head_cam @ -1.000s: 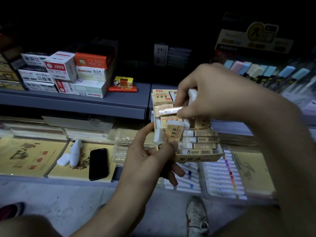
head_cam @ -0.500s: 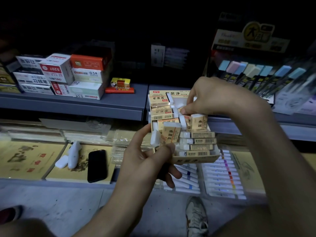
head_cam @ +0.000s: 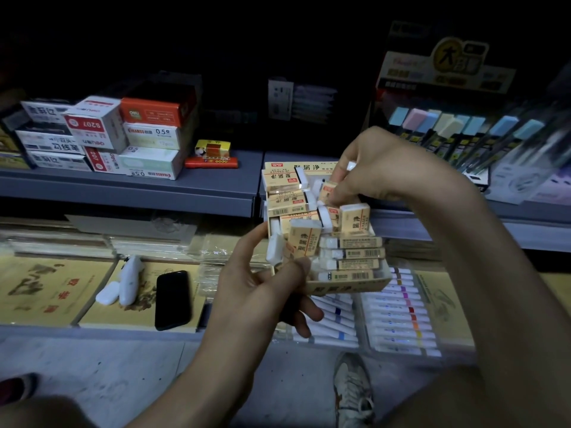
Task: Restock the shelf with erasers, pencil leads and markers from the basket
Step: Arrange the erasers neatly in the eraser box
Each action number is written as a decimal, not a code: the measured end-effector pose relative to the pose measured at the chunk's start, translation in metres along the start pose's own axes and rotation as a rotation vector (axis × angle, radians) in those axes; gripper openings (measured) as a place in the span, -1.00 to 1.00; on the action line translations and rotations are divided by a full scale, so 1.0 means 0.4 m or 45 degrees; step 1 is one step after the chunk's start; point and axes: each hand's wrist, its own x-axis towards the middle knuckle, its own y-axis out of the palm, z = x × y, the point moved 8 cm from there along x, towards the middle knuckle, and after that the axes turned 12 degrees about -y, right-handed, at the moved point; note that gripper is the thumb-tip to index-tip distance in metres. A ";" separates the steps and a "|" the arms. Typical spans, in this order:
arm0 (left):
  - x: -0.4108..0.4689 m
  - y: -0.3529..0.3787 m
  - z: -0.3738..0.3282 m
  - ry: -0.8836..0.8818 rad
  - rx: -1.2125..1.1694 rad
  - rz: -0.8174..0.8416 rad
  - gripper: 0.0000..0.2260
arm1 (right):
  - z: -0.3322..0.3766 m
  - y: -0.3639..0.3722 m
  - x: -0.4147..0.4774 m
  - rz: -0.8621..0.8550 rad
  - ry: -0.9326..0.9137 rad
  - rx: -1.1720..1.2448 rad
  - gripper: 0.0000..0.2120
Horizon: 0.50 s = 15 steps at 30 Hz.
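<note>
A tan cardboard eraser box (head_cam: 349, 285) full of small yellow-sleeved white erasers is held up in front of the grey shelf (head_cam: 185, 189). My left hand (head_cam: 265, 291) grips the box's near left corner, thumb on the front rim. My right hand (head_cam: 380, 168) reaches in from above and pinches one eraser (head_cam: 328, 190) among the loose ones at the box's far end. Several erasers lie stacked flat at the near right; others stand crooked. Pencil lead tubes (head_cam: 457, 131) stand in a display at the upper right. Marker packs (head_cam: 398, 316) lie on the lower shelf.
Stacked small stationery boxes (head_cam: 123, 137) fill the shelf's left part, with a red and yellow pack (head_cam: 212, 156) beside them. On the lower shelf lie a black phone (head_cam: 172, 299), a white device (head_cam: 123, 279) and yellow notebooks (head_cam: 46, 288). A shoe (head_cam: 353, 390) stands on the floor.
My right hand came down from above the box with an eraser and now works among the erasers at the far end. The box and my left hand stayed nearly still.
</note>
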 end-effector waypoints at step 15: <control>0.001 -0.003 0.003 -0.004 0.018 -0.006 -0.58 | 0.008 -0.022 0.007 -0.252 -0.266 -0.141 -0.91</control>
